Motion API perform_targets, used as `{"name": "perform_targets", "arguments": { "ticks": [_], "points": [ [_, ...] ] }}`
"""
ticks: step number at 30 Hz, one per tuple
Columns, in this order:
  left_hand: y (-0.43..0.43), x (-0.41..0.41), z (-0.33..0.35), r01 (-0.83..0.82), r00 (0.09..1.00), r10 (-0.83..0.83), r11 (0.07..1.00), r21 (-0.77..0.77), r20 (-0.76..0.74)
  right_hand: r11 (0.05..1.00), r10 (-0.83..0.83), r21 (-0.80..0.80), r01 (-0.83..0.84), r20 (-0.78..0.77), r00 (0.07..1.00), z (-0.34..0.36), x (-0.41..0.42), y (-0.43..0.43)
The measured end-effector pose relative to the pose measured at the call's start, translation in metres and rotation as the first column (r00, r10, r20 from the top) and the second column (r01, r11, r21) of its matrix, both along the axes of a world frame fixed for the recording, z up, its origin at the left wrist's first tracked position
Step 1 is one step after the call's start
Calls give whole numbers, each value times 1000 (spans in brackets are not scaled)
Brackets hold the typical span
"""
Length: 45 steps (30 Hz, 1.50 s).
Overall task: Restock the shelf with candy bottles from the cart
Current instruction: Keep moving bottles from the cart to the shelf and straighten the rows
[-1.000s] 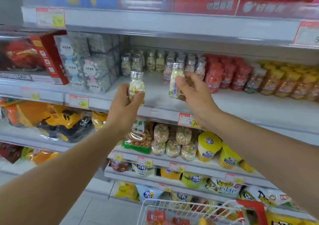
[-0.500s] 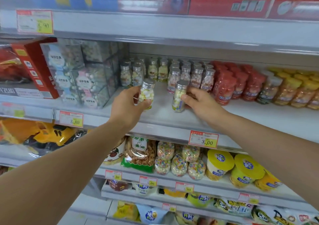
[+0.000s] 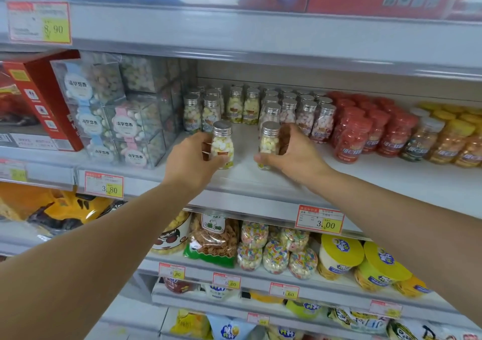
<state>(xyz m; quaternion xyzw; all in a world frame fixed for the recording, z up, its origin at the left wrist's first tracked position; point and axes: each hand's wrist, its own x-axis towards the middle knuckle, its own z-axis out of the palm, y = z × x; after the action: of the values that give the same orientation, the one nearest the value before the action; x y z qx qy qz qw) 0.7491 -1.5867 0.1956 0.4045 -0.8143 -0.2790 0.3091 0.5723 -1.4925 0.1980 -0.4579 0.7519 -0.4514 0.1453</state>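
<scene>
My left hand (image 3: 191, 161) grips a small clear candy bottle (image 3: 222, 145) with a silver cap, filled with white and yellow candies. My right hand (image 3: 292, 154) grips a second matching bottle (image 3: 268, 142). Both bottles are upright, low over the front of the white shelf (image 3: 260, 180); whether their bases touch it I cannot tell. Behind them stand rows of the same silver-capped bottles (image 3: 287, 110). The cart is out of view.
Clear candy boxes (image 3: 122, 120) and a red carton (image 3: 39, 99) fill the shelf's left. Red-capped bottles (image 3: 365, 128) and yellow-capped ones (image 3: 448, 138) stand at the right. The shelf above (image 3: 260, 34) overhangs. Price tags (image 3: 319, 221) line the shelf edges; lower shelves hold snacks.
Both hands have carried their bottles forward and down onto the shelf's front area, closer to the stocked rows. The view has moved closer and the cart has dropped out of sight.
</scene>
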Motion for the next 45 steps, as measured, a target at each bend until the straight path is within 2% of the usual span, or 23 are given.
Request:
{"name": "perform_targets", "arguments": {
  "ticks": [5,11,13,16,19,27,45],
  "points": [
    [-1,6,-2,-34,999,34,999,-24,11,999,20,-49,-18,34,999,-2,3,-5],
    [-2,7,-3,-46,999,47,997,-60,18,997,-32,-68,28,-50,998,-1,6,10],
    [-1,8,-3,-56,998,57,996,-67,19,997,22,-73,-28,-84,996,0,8,24],
    [-1,9,-4,-70,997,71,995,-72,16,982,183,68,-174,-170,968,-1,14,39],
    [1,8,-4,-77,997,78,994,-77,13,967,236,157,-201,-242,941,-1,16,36],
    [-8,12,-4,-134,991,136,987,-91,16,941,291,246,-232,-236,927,0,18,-10],
    [-12,21,-7,-161,986,165,978,-133,18,916,267,361,-174,-227,937,-5,11,-72]
  ]
}}
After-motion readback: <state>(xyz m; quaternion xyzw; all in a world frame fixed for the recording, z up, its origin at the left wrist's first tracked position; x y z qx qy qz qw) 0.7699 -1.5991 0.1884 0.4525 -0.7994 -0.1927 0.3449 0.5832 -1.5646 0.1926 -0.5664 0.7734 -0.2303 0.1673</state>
